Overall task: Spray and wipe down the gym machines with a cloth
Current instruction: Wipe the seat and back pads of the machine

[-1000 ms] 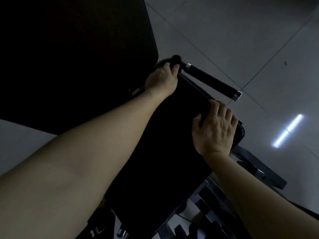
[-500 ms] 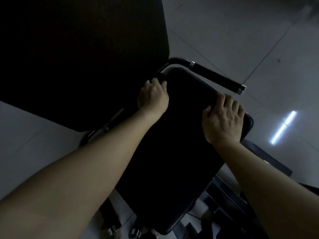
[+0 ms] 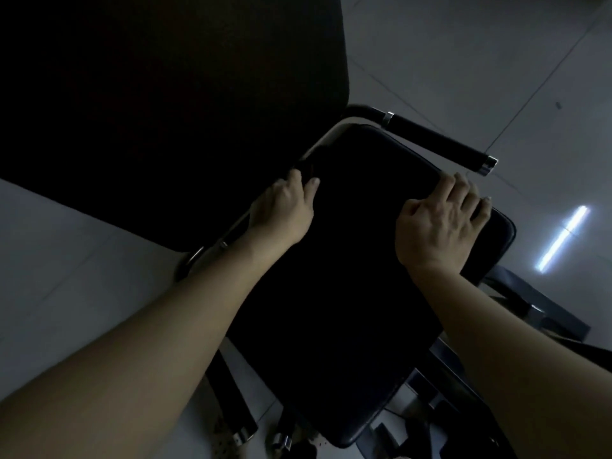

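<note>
A black padded seat (image 3: 347, 260) of a gym machine fills the middle of the head view. My left hand (image 3: 281, 213) lies at the seat's left edge, fingers curled round a small dark wad (image 3: 306, 168) that looks like the cloth; the dim light hides most of it. My right hand (image 3: 440, 226) rests on the seat's right edge, its fingers spread and draped over the rim. No spray bottle is in sight.
A large black back pad (image 3: 165, 111) looms at upper left. A black grip handle with chrome ends (image 3: 437, 140) sticks out beyond the seat. Metal frame parts (image 3: 536, 313) and chrome tube ends (image 3: 245, 432) lie below. Grey tiled floor (image 3: 463, 61) surrounds the machine.
My left hand has slid from the handle's bend back along the seat's left edge toward me. My right hand has stayed on the right rim, while the view has shifted.
</note>
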Motion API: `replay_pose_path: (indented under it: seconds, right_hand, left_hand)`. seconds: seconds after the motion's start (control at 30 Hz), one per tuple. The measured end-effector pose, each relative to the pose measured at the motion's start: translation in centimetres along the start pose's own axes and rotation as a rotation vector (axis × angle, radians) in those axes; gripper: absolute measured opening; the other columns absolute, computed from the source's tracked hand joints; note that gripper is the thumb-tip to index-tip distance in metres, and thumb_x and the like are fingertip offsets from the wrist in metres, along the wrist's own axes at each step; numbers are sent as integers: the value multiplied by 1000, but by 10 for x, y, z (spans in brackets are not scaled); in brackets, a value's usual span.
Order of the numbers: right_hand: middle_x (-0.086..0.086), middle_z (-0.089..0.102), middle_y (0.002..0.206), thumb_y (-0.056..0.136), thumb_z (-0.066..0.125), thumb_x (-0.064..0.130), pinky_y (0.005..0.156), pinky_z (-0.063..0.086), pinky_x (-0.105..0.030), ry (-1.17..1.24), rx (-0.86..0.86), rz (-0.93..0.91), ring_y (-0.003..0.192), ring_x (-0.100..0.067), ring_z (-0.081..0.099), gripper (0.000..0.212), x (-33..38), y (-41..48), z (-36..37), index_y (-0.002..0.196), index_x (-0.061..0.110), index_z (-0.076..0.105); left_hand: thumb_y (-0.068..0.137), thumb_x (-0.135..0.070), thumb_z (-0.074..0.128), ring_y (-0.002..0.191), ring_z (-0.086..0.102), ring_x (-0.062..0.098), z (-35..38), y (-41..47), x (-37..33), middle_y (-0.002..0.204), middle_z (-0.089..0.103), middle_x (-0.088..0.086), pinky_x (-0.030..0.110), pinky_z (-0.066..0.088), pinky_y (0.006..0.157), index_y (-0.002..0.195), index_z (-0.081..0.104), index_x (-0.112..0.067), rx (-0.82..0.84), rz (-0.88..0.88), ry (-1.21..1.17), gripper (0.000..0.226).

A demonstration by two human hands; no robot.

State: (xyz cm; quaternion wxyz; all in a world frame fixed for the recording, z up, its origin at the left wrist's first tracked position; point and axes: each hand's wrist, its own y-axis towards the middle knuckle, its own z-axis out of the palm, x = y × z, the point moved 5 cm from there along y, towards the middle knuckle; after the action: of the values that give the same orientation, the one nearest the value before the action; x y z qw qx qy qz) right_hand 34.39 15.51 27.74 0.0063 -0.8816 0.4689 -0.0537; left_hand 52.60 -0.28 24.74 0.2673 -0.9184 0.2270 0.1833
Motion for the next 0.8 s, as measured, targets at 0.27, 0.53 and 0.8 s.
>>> replay_pose_path:
  seconds: [0.27,0.53,0.8]
  right_hand:
    - [-12,38,151,92,36,31,123,11,-52,-23,-56,12,146,-30,26,52,1,0,2,141,13,37]
    - [-16,41,146,92,36,31,122,13,-54,-13,-58,12,142,-34,30,50,2,-2,1,137,11,39]
    - [-16,40,147,93,38,31,123,11,-53,-3,-49,-1,143,-34,29,49,0,0,1,137,11,38]
  left_hand:
    - [110,-45,30,117,58,24,4,80,-81,130,60,8,27,33,85,140,49,-14,56,15,-251,48]
    - [110,-41,33,92,61,22,-3,2,-3,93,60,-1,27,34,74,113,53,-15,-11,120,-145,33]
    - [110,-40,31,98,63,33,-1,-36,35,102,65,15,31,33,73,112,58,-6,-131,41,-17,43]
